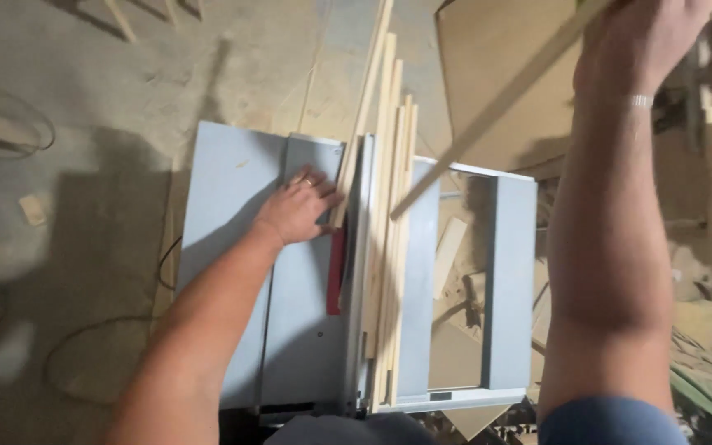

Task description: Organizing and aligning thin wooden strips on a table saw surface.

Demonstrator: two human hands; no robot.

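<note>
Two bare hands work over a grey table saw, seen from above; the left hand (297, 208) lies flat and released, fingers spread, on the saw's grey surface (232, 189), its fingertips touching the near end of a thin wooden strip (362, 124) that runs away toward the top of the view; a ring shows on one finger. Just beside that hand, toward the viewer, sits a narrow red insert (336, 272) set in the surface. The right hand (632, 45) is raised high at the upper right, cut off by the top edge, clenched around a long pale wooden slat (488, 119) that slants down and left, its lower end hanging over the bundle of strips (391, 272); a thin band circles that wrist. The bundle lies lengthwise along the middle of the saw, strips touching side by side. Right of it, an open frame (508, 280) shows scraps of wood below. A concrete floor (84, 124) spreads to the left, with a dark cable (84, 338) curling across it; a large flat board (496, 58) lies beyond the saw.
</note>
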